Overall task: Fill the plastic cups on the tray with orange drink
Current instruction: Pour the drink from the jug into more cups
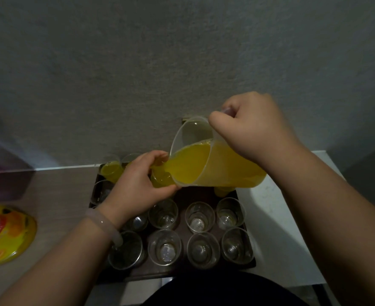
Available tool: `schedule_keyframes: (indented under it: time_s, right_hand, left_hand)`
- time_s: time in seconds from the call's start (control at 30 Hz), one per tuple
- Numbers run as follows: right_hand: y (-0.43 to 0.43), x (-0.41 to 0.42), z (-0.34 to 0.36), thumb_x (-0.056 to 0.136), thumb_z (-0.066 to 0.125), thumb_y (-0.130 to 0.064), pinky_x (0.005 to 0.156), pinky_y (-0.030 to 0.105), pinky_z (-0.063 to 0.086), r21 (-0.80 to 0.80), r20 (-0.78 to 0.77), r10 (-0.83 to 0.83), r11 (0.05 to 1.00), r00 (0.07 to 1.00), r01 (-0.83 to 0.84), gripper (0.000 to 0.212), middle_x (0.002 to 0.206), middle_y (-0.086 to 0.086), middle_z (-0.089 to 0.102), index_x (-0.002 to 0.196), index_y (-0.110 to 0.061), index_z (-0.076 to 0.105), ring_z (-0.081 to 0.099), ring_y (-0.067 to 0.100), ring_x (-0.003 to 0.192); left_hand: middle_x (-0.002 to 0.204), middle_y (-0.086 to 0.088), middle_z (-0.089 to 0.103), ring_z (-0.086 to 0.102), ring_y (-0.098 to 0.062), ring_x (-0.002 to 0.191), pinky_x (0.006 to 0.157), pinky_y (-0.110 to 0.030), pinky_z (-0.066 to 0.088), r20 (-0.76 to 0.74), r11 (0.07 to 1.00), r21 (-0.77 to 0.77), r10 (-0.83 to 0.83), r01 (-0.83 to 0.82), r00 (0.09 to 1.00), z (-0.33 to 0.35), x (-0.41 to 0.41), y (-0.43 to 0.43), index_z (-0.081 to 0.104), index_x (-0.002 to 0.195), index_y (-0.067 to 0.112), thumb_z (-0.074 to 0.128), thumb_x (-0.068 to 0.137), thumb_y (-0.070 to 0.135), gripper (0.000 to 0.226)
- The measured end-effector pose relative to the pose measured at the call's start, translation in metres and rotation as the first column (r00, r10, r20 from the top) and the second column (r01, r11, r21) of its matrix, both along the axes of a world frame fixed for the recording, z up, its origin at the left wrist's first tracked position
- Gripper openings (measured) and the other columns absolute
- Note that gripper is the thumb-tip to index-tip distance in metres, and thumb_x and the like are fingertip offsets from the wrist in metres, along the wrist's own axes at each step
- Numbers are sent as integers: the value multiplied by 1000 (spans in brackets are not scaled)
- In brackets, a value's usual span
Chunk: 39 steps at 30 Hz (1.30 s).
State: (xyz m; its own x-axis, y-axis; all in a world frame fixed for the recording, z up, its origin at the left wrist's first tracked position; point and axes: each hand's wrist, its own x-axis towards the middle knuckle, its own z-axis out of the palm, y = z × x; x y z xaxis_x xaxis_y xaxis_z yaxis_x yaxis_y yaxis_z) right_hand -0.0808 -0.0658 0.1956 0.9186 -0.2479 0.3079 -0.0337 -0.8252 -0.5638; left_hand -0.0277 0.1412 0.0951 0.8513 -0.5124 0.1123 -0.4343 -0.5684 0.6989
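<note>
Centre frame, the tilted clear pitcher (226, 170) holds orange drink (186, 166). Your right hand (255, 129) keeps its grip clamped on the handle, and your left hand (135, 184) grip wraps a cup (160, 180) at the lip. Lower centre, empty cups (199, 217) fill the dark tray (195, 195) on the table (270, 217).

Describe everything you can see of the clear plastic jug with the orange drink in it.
The clear plastic jug is a translucent, tapered vessel with a wide round mouth, partly filled with opaque orange-yellow drink. It is tilted steeply to the left above the far end of the dark tray, with the drink pooled at its lip. The right hand grips its mostly hidden handle. The lip is over a small clear plastic cup held by the left hand.
</note>
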Motion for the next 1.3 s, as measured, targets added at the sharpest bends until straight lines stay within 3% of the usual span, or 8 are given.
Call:
schedule_keyframes:
  time_s: [0.17,0.37,0.53,0.73,0.87,1.03,1.2,1.3]
  right_hand:
    - [-8,-1,-5,76,54,-32,47,27,17,53,51,-19,998,999,16,43,37,-8,33,46,-18,27,28,10,38]
    - [-18,-2,-16,81,60,-21,50,32,22,286,115,-82,957,990,46,48,41,-6,22,46,-20,27,21,9,44]
    - [-26,-9,-24,71,57,-28,49,45,28,529,157,-191,845,969,81,38,50,5,27,49,-4,37,26,20,52]
    - [-33,-18,-33,66,54,-30,55,41,28,696,136,-352,699,926,164,27,45,-6,32,46,-12,50,31,20,54]
    - [-36,-23,-37,66,54,-30,55,40,29,756,169,-454,629,875,181,23,50,-3,38,51,-12,57,35,18,55]
    - [-42,-29,-40,69,51,-24,52,39,28,759,211,-479,629,852,166,41,65,13,42,78,16,53,37,20,59]
    - [-46,-35,-42,67,54,-30,54,44,26,811,188,-526,559,829,170,26,53,3,33,45,-18,47,29,22,58]
    - [-49,-37,-41,68,54,-30,55,43,26,819,186,-520,551,834,161,30,48,-4,31,42,-22,44,28,21,56]
  left_hand:
    - [117,16,49,49,1,108,85,-4,34,34,1000,-7,2,-2,999,2,-1,0,49,129,26,83,66,33,72]
    - [119,11,57,54,-4,108,88,-11,40,44,997,-67,51,-48,998,-1,2,-1,53,128,24,83,62,38,73]
    - [115,15,61,58,-3,108,93,-27,49,-27,982,-160,101,-104,995,-2,2,-2,53,119,32,73,52,57,74]
    - [113,9,61,58,-4,106,98,-31,48,-51,985,-137,96,-102,994,-6,0,-15,55,120,22,86,61,31,67]
    - [115,7,59,56,-9,107,96,-33,48,-22,994,-82,71,-72,997,-11,0,-23,54,121,21,85,61,38,69]
    - [115,6,49,50,-8,105,89,-19,40,-13,1000,17,5,-4,1000,-9,2,-40,48,118,22,84,64,37,67]
    - [114,7,40,46,-8,104,85,-16,35,-44,970,191,-142,148,989,-7,8,-55,41,119,22,82,67,31,67]
    - [115,7,38,46,-9,107,87,-17,37,-64,945,257,-191,201,980,-8,13,-62,41,124,19,81,66,33,71]
